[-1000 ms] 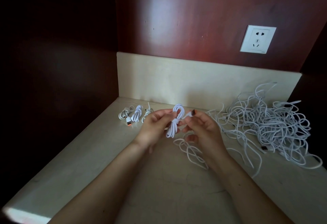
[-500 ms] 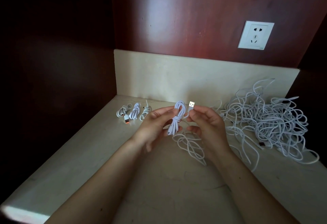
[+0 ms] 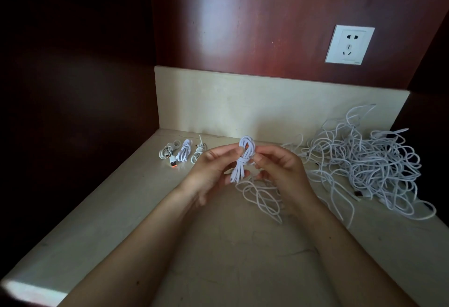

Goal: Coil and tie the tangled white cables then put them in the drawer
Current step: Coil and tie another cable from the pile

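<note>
A coiled white cable (image 3: 243,161), wrapped round its middle, stands upright above the counter between my two hands. My left hand (image 3: 213,168) pinches it from the left with thumb and fingertips. My right hand (image 3: 279,168) pinches its upper loop and wrap from the right. Three tied white cable bundles (image 3: 184,153) lie in a row at the back left; the leftmost has an orange-tipped plug. A large tangle of white cables (image 3: 364,166) fills the right side, and a few loose loops (image 3: 262,196) lie below my hands. No drawer is in view.
The beige stone counter (image 3: 218,246) meets a low beige backsplash (image 3: 267,107). A dark wooden wall rises on the left and a red-brown panel behind holds a white wall socket (image 3: 349,44). The counter's front left edge (image 3: 36,289) is sunlit.
The USB plug held up beside the coil half a second ago is now out of sight. My right fingers have closed in on the coil's top. Both hands stay in about the same place.
</note>
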Motion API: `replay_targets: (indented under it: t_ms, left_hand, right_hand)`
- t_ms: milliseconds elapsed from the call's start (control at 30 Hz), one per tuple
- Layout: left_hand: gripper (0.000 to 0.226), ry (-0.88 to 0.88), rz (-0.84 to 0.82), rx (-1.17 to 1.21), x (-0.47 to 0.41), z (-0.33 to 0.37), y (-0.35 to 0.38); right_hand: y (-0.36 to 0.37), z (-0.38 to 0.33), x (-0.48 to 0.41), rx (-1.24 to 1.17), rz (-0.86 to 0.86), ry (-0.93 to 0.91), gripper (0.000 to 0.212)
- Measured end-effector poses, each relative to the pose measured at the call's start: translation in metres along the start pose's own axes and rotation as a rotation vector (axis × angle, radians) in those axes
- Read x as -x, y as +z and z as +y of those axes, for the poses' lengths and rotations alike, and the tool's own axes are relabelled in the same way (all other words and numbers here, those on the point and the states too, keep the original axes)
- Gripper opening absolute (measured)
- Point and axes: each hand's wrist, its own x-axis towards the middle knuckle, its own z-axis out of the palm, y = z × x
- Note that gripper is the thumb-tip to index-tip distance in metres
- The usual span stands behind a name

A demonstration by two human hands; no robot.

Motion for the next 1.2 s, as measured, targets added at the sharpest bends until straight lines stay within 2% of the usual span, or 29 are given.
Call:
replay_targets:
  t_ms: [200,433,700,833,933,1033,1200]
  left_hand:
    - [0.02,-0.005,-0.039,-0.04,-0.001,-0.001,-0.003]
    - [0.024,0.019,-0.087,-0.158,-0.002,0.001,-0.006]
    - [0.024,0.121,-0.076,-0.326,-0.004,-0.006,-0.006]
    - [0.022,0.212,0.016,-0.331,-0.006,-0.005,-0.007]
    - [0.023,0.339,0.054,-0.423,-0.005,-0.002,-0.009]
    - [0.027,0.416,0.031,-0.472,-0.002,-0.003,-0.004]
    - [0.024,0.43,0.033,-0.435,-0.004,-0.005,-0.004]
  right_hand:
    - [-0.004,-0.002,0.0,0.062,-0.049,-0.059,0.015]
    - [-0.007,-0.006,-0.001,0.024,-0.113,0.009,0.02]
    - [-0.006,-0.007,0.002,-0.145,0.051,0.145,0.009]
    - [-0.002,-0.013,0.004,-0.146,0.022,0.092,0.018]
    - [0.006,-0.017,0.009,-0.107,-0.021,0.057,0.024]
    - [0.013,-0.015,0.01,-0.085,0.043,0.02,0.023]
    - [0.011,-0.014,0.008,-0.113,0.104,0.014,0.021]
